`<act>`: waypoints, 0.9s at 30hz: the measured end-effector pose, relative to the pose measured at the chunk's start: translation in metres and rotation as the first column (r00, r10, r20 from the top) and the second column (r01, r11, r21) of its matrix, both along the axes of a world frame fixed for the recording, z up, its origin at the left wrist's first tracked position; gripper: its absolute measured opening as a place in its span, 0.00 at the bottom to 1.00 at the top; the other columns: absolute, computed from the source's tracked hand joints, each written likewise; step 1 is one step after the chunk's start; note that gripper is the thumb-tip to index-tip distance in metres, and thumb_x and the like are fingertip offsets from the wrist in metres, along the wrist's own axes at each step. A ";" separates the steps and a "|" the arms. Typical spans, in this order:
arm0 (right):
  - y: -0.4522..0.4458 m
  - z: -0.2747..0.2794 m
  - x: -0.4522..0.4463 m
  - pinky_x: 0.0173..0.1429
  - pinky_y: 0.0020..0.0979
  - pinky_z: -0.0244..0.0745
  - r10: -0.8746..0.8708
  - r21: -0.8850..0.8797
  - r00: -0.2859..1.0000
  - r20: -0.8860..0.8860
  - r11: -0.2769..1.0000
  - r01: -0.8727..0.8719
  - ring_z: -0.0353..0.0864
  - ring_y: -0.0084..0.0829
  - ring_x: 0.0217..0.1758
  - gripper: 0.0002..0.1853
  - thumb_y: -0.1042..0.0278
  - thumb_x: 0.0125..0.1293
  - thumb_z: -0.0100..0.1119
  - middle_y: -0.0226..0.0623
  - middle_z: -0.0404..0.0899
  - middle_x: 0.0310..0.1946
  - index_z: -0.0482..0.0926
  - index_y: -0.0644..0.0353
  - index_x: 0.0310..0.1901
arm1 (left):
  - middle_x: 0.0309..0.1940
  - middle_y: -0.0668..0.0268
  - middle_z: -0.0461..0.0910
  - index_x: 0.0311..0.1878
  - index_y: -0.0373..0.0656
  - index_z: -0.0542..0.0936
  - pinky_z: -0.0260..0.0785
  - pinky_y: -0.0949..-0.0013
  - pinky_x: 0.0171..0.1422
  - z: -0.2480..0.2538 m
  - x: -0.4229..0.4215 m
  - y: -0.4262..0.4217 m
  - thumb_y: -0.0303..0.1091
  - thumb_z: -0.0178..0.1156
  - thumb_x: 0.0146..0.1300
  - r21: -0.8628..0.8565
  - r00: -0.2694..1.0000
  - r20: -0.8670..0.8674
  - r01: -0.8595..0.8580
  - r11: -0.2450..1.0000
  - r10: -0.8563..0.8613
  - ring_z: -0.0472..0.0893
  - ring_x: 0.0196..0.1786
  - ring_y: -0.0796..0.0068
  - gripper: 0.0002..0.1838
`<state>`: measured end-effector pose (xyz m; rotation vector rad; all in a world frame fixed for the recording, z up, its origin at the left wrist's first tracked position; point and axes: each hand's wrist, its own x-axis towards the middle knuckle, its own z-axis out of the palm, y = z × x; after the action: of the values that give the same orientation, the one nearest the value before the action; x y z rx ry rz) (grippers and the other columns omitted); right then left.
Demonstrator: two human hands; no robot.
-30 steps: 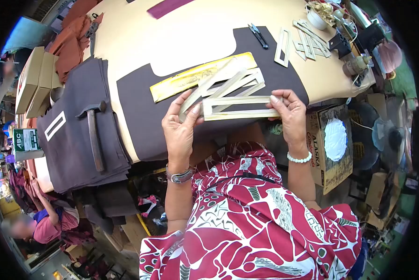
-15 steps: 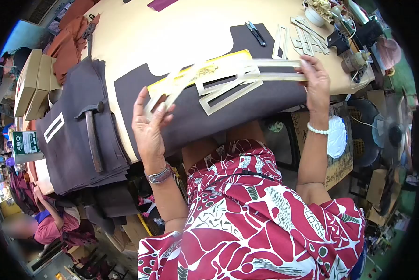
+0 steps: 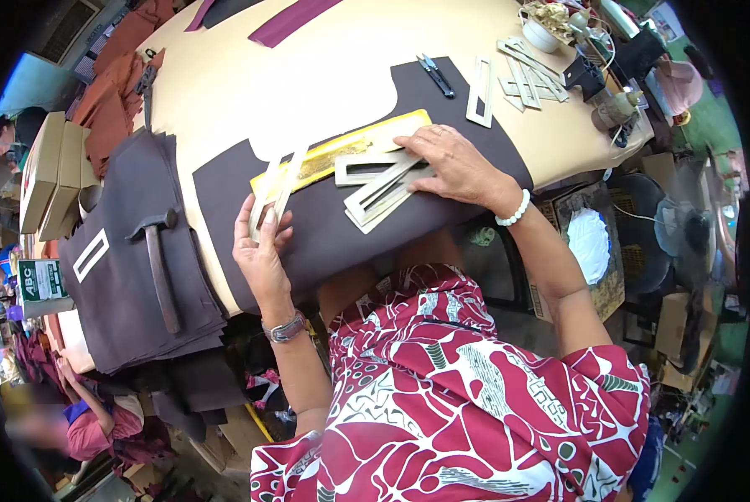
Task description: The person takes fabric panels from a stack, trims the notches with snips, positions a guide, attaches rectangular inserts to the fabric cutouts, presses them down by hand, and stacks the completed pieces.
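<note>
Slotted frame [image 3: 288, 186] in pale cream is what the left hand [image 3: 262, 258] holds, over the left end of the yellow strip [image 3: 315, 167] on the dark sheet [image 3: 300, 247]. In the head view, the left forearm rises from the lower middle, wrist nearly straight, with the thumb and bent fingers closed on the frame's near end. The right forearm slants up and leftward from the lower right; the right hand [image 3: 457, 163] is palm down, half closed, its fingers and thumb bent over the right side of the overlapping frames [image 3: 382, 186]. Whether it grips one or only rests on them cannot be told. The held frame's long axis runs away from the person and slightly rightward, the near end in the fingers. Among the overlapping frames, one lies almost crosswise, while the others slant from lower left to upper right. The snips [image 3: 436, 77] and a separate frame [image 3: 479, 122] lie beyond, near the sheet's far right corner. Compared with half a second ago, the right hand has come leftward from well out to the side, where it had a frame by its end, and is now at the overlapping frames; the left hand still holds its frame.
</note>
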<state>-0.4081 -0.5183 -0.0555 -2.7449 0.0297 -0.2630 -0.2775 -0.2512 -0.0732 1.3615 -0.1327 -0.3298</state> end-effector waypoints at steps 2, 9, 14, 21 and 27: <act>-0.002 0.007 0.001 0.55 0.37 0.67 -0.001 0.055 1.000 -0.028 0.998 0.003 0.74 0.41 0.50 0.27 0.60 0.48 0.69 0.41 0.76 0.41 0.75 0.61 0.49 | 0.46 0.60 0.79 0.61 0.37 0.68 0.76 0.80 0.36 -0.010 -0.001 -0.002 0.26 0.57 0.64 0.043 1.000 0.015 -0.023 0.999 0.022 0.83 0.40 0.73 0.22; -0.069 0.007 -0.017 0.45 0.36 0.74 -0.638 0.496 0.764 -0.094 0.636 0.592 0.82 0.42 0.38 0.18 0.60 0.54 0.64 0.49 0.82 0.34 0.79 0.67 0.40 | 0.46 0.60 0.79 0.62 0.37 0.67 0.74 0.79 0.36 -0.014 -0.008 -0.009 0.27 0.57 0.65 0.092 0.992 0.114 -0.059 0.994 0.048 0.82 0.38 0.75 0.22; -0.092 -0.005 -0.007 0.50 0.44 0.74 -0.905 0.101 0.420 -0.074 0.412 0.906 0.81 0.48 0.46 0.26 0.51 0.50 0.67 0.51 0.81 0.39 0.80 0.67 0.43 | 0.45 0.60 0.79 0.62 0.36 0.67 0.74 0.78 0.37 -0.016 -0.014 -0.014 0.27 0.56 0.65 0.188 0.967 0.249 -0.094 0.978 0.045 0.82 0.37 0.75 0.22; -0.099 -0.002 0.023 0.55 0.43 0.73 -0.920 0.041 0.352 -0.171 0.351 0.936 0.79 0.47 0.51 0.29 0.58 0.44 0.70 0.51 0.79 0.47 0.77 0.65 0.47 | 0.44 0.60 0.79 0.63 0.36 0.67 0.74 0.78 0.38 -0.012 -0.020 -0.018 0.25 0.55 0.66 0.209 0.957 0.291 -0.080 0.975 0.017 0.82 0.38 0.76 0.22; -0.117 0.000 0.031 0.56 0.42 0.73 -0.900 0.053 0.362 -0.242 0.360 0.931 0.79 0.46 0.52 0.34 0.63 0.40 0.71 0.54 0.79 0.46 0.71 0.66 0.51 | 0.44 0.60 0.80 0.63 0.36 0.66 0.74 0.78 0.38 -0.011 -0.023 -0.020 0.25 0.55 0.66 0.209 0.951 0.310 -0.069 0.975 0.001 0.82 0.38 0.76 0.22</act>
<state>-0.3772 -0.6354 -0.0558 -2.2071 1.6255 -0.2767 -0.3005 -0.2709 -0.0844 1.6263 -0.3399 -0.0998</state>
